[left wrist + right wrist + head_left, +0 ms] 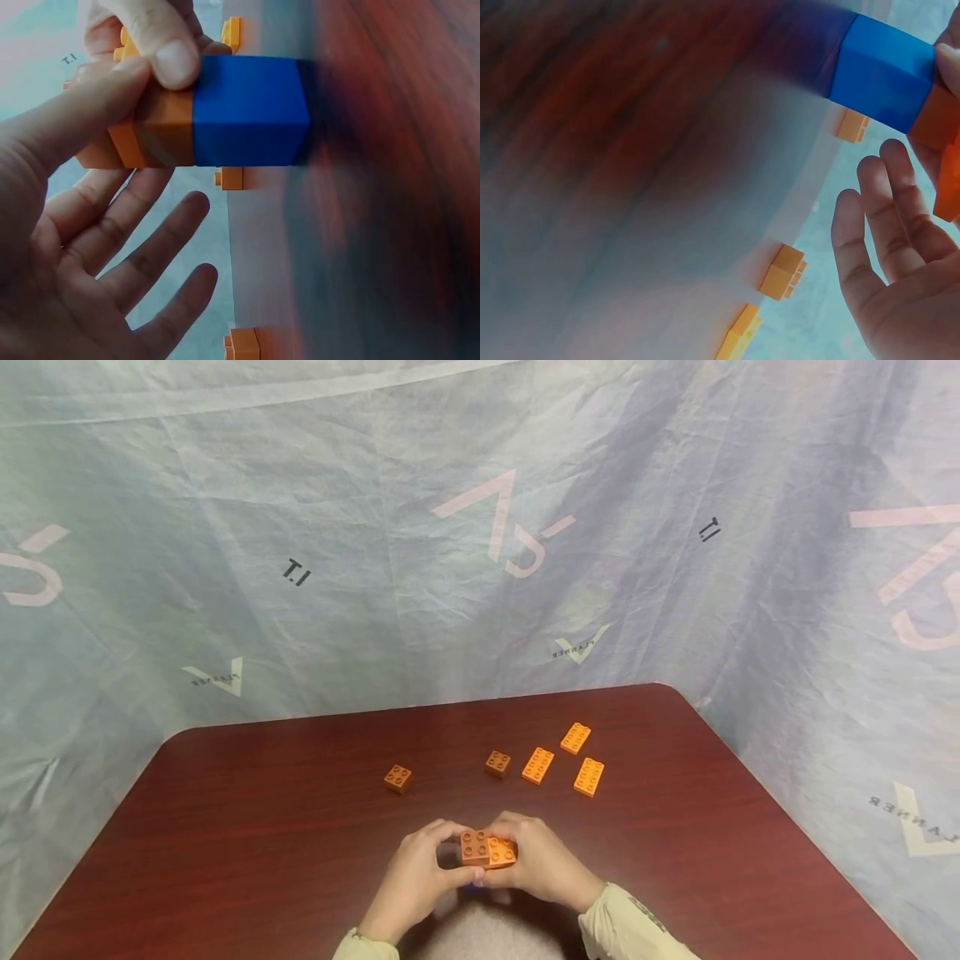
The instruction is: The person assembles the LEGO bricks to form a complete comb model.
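Both hands hold a stack of toy building blocks close to the near side of the table. A brown block (474, 846) with studs tops it, and a thinner orange block (501, 852) juts out toward the right hand. Lower in the stack, on the table side, is a blue block (251, 112) with another brown block (166, 127) above it. My left hand (416, 872) grips the stack from the left, its thumb on the near side and its other lower fingers spread. From the right, my right hand (543, 860) pinches the orange block and the stack.
Farther back on the dark red table (262, 827) lie a brown block (398, 778) and a second brown block (497, 764). To their right are three thin orange blocks (537, 766). A printed cloth (375, 568) hangs behind the table's far edge.
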Demonstrator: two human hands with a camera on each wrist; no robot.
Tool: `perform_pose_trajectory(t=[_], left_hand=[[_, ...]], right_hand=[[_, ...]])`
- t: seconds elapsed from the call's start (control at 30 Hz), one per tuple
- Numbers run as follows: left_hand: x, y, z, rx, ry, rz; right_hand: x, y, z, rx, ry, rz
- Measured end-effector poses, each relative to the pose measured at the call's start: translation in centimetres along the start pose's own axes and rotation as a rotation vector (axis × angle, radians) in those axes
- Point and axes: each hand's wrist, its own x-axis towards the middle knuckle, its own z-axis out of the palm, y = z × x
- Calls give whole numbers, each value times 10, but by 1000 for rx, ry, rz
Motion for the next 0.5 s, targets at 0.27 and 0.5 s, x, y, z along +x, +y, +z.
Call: perform_pose_trajectory(t=[0.27,0.5], left_hand=[[0,1,1,11,0,-44],[-1,2,1,13,11,-46]], right_hand=[[-4,-3,1,18,26,13],[-6,-7,-4,-5,4,22]])
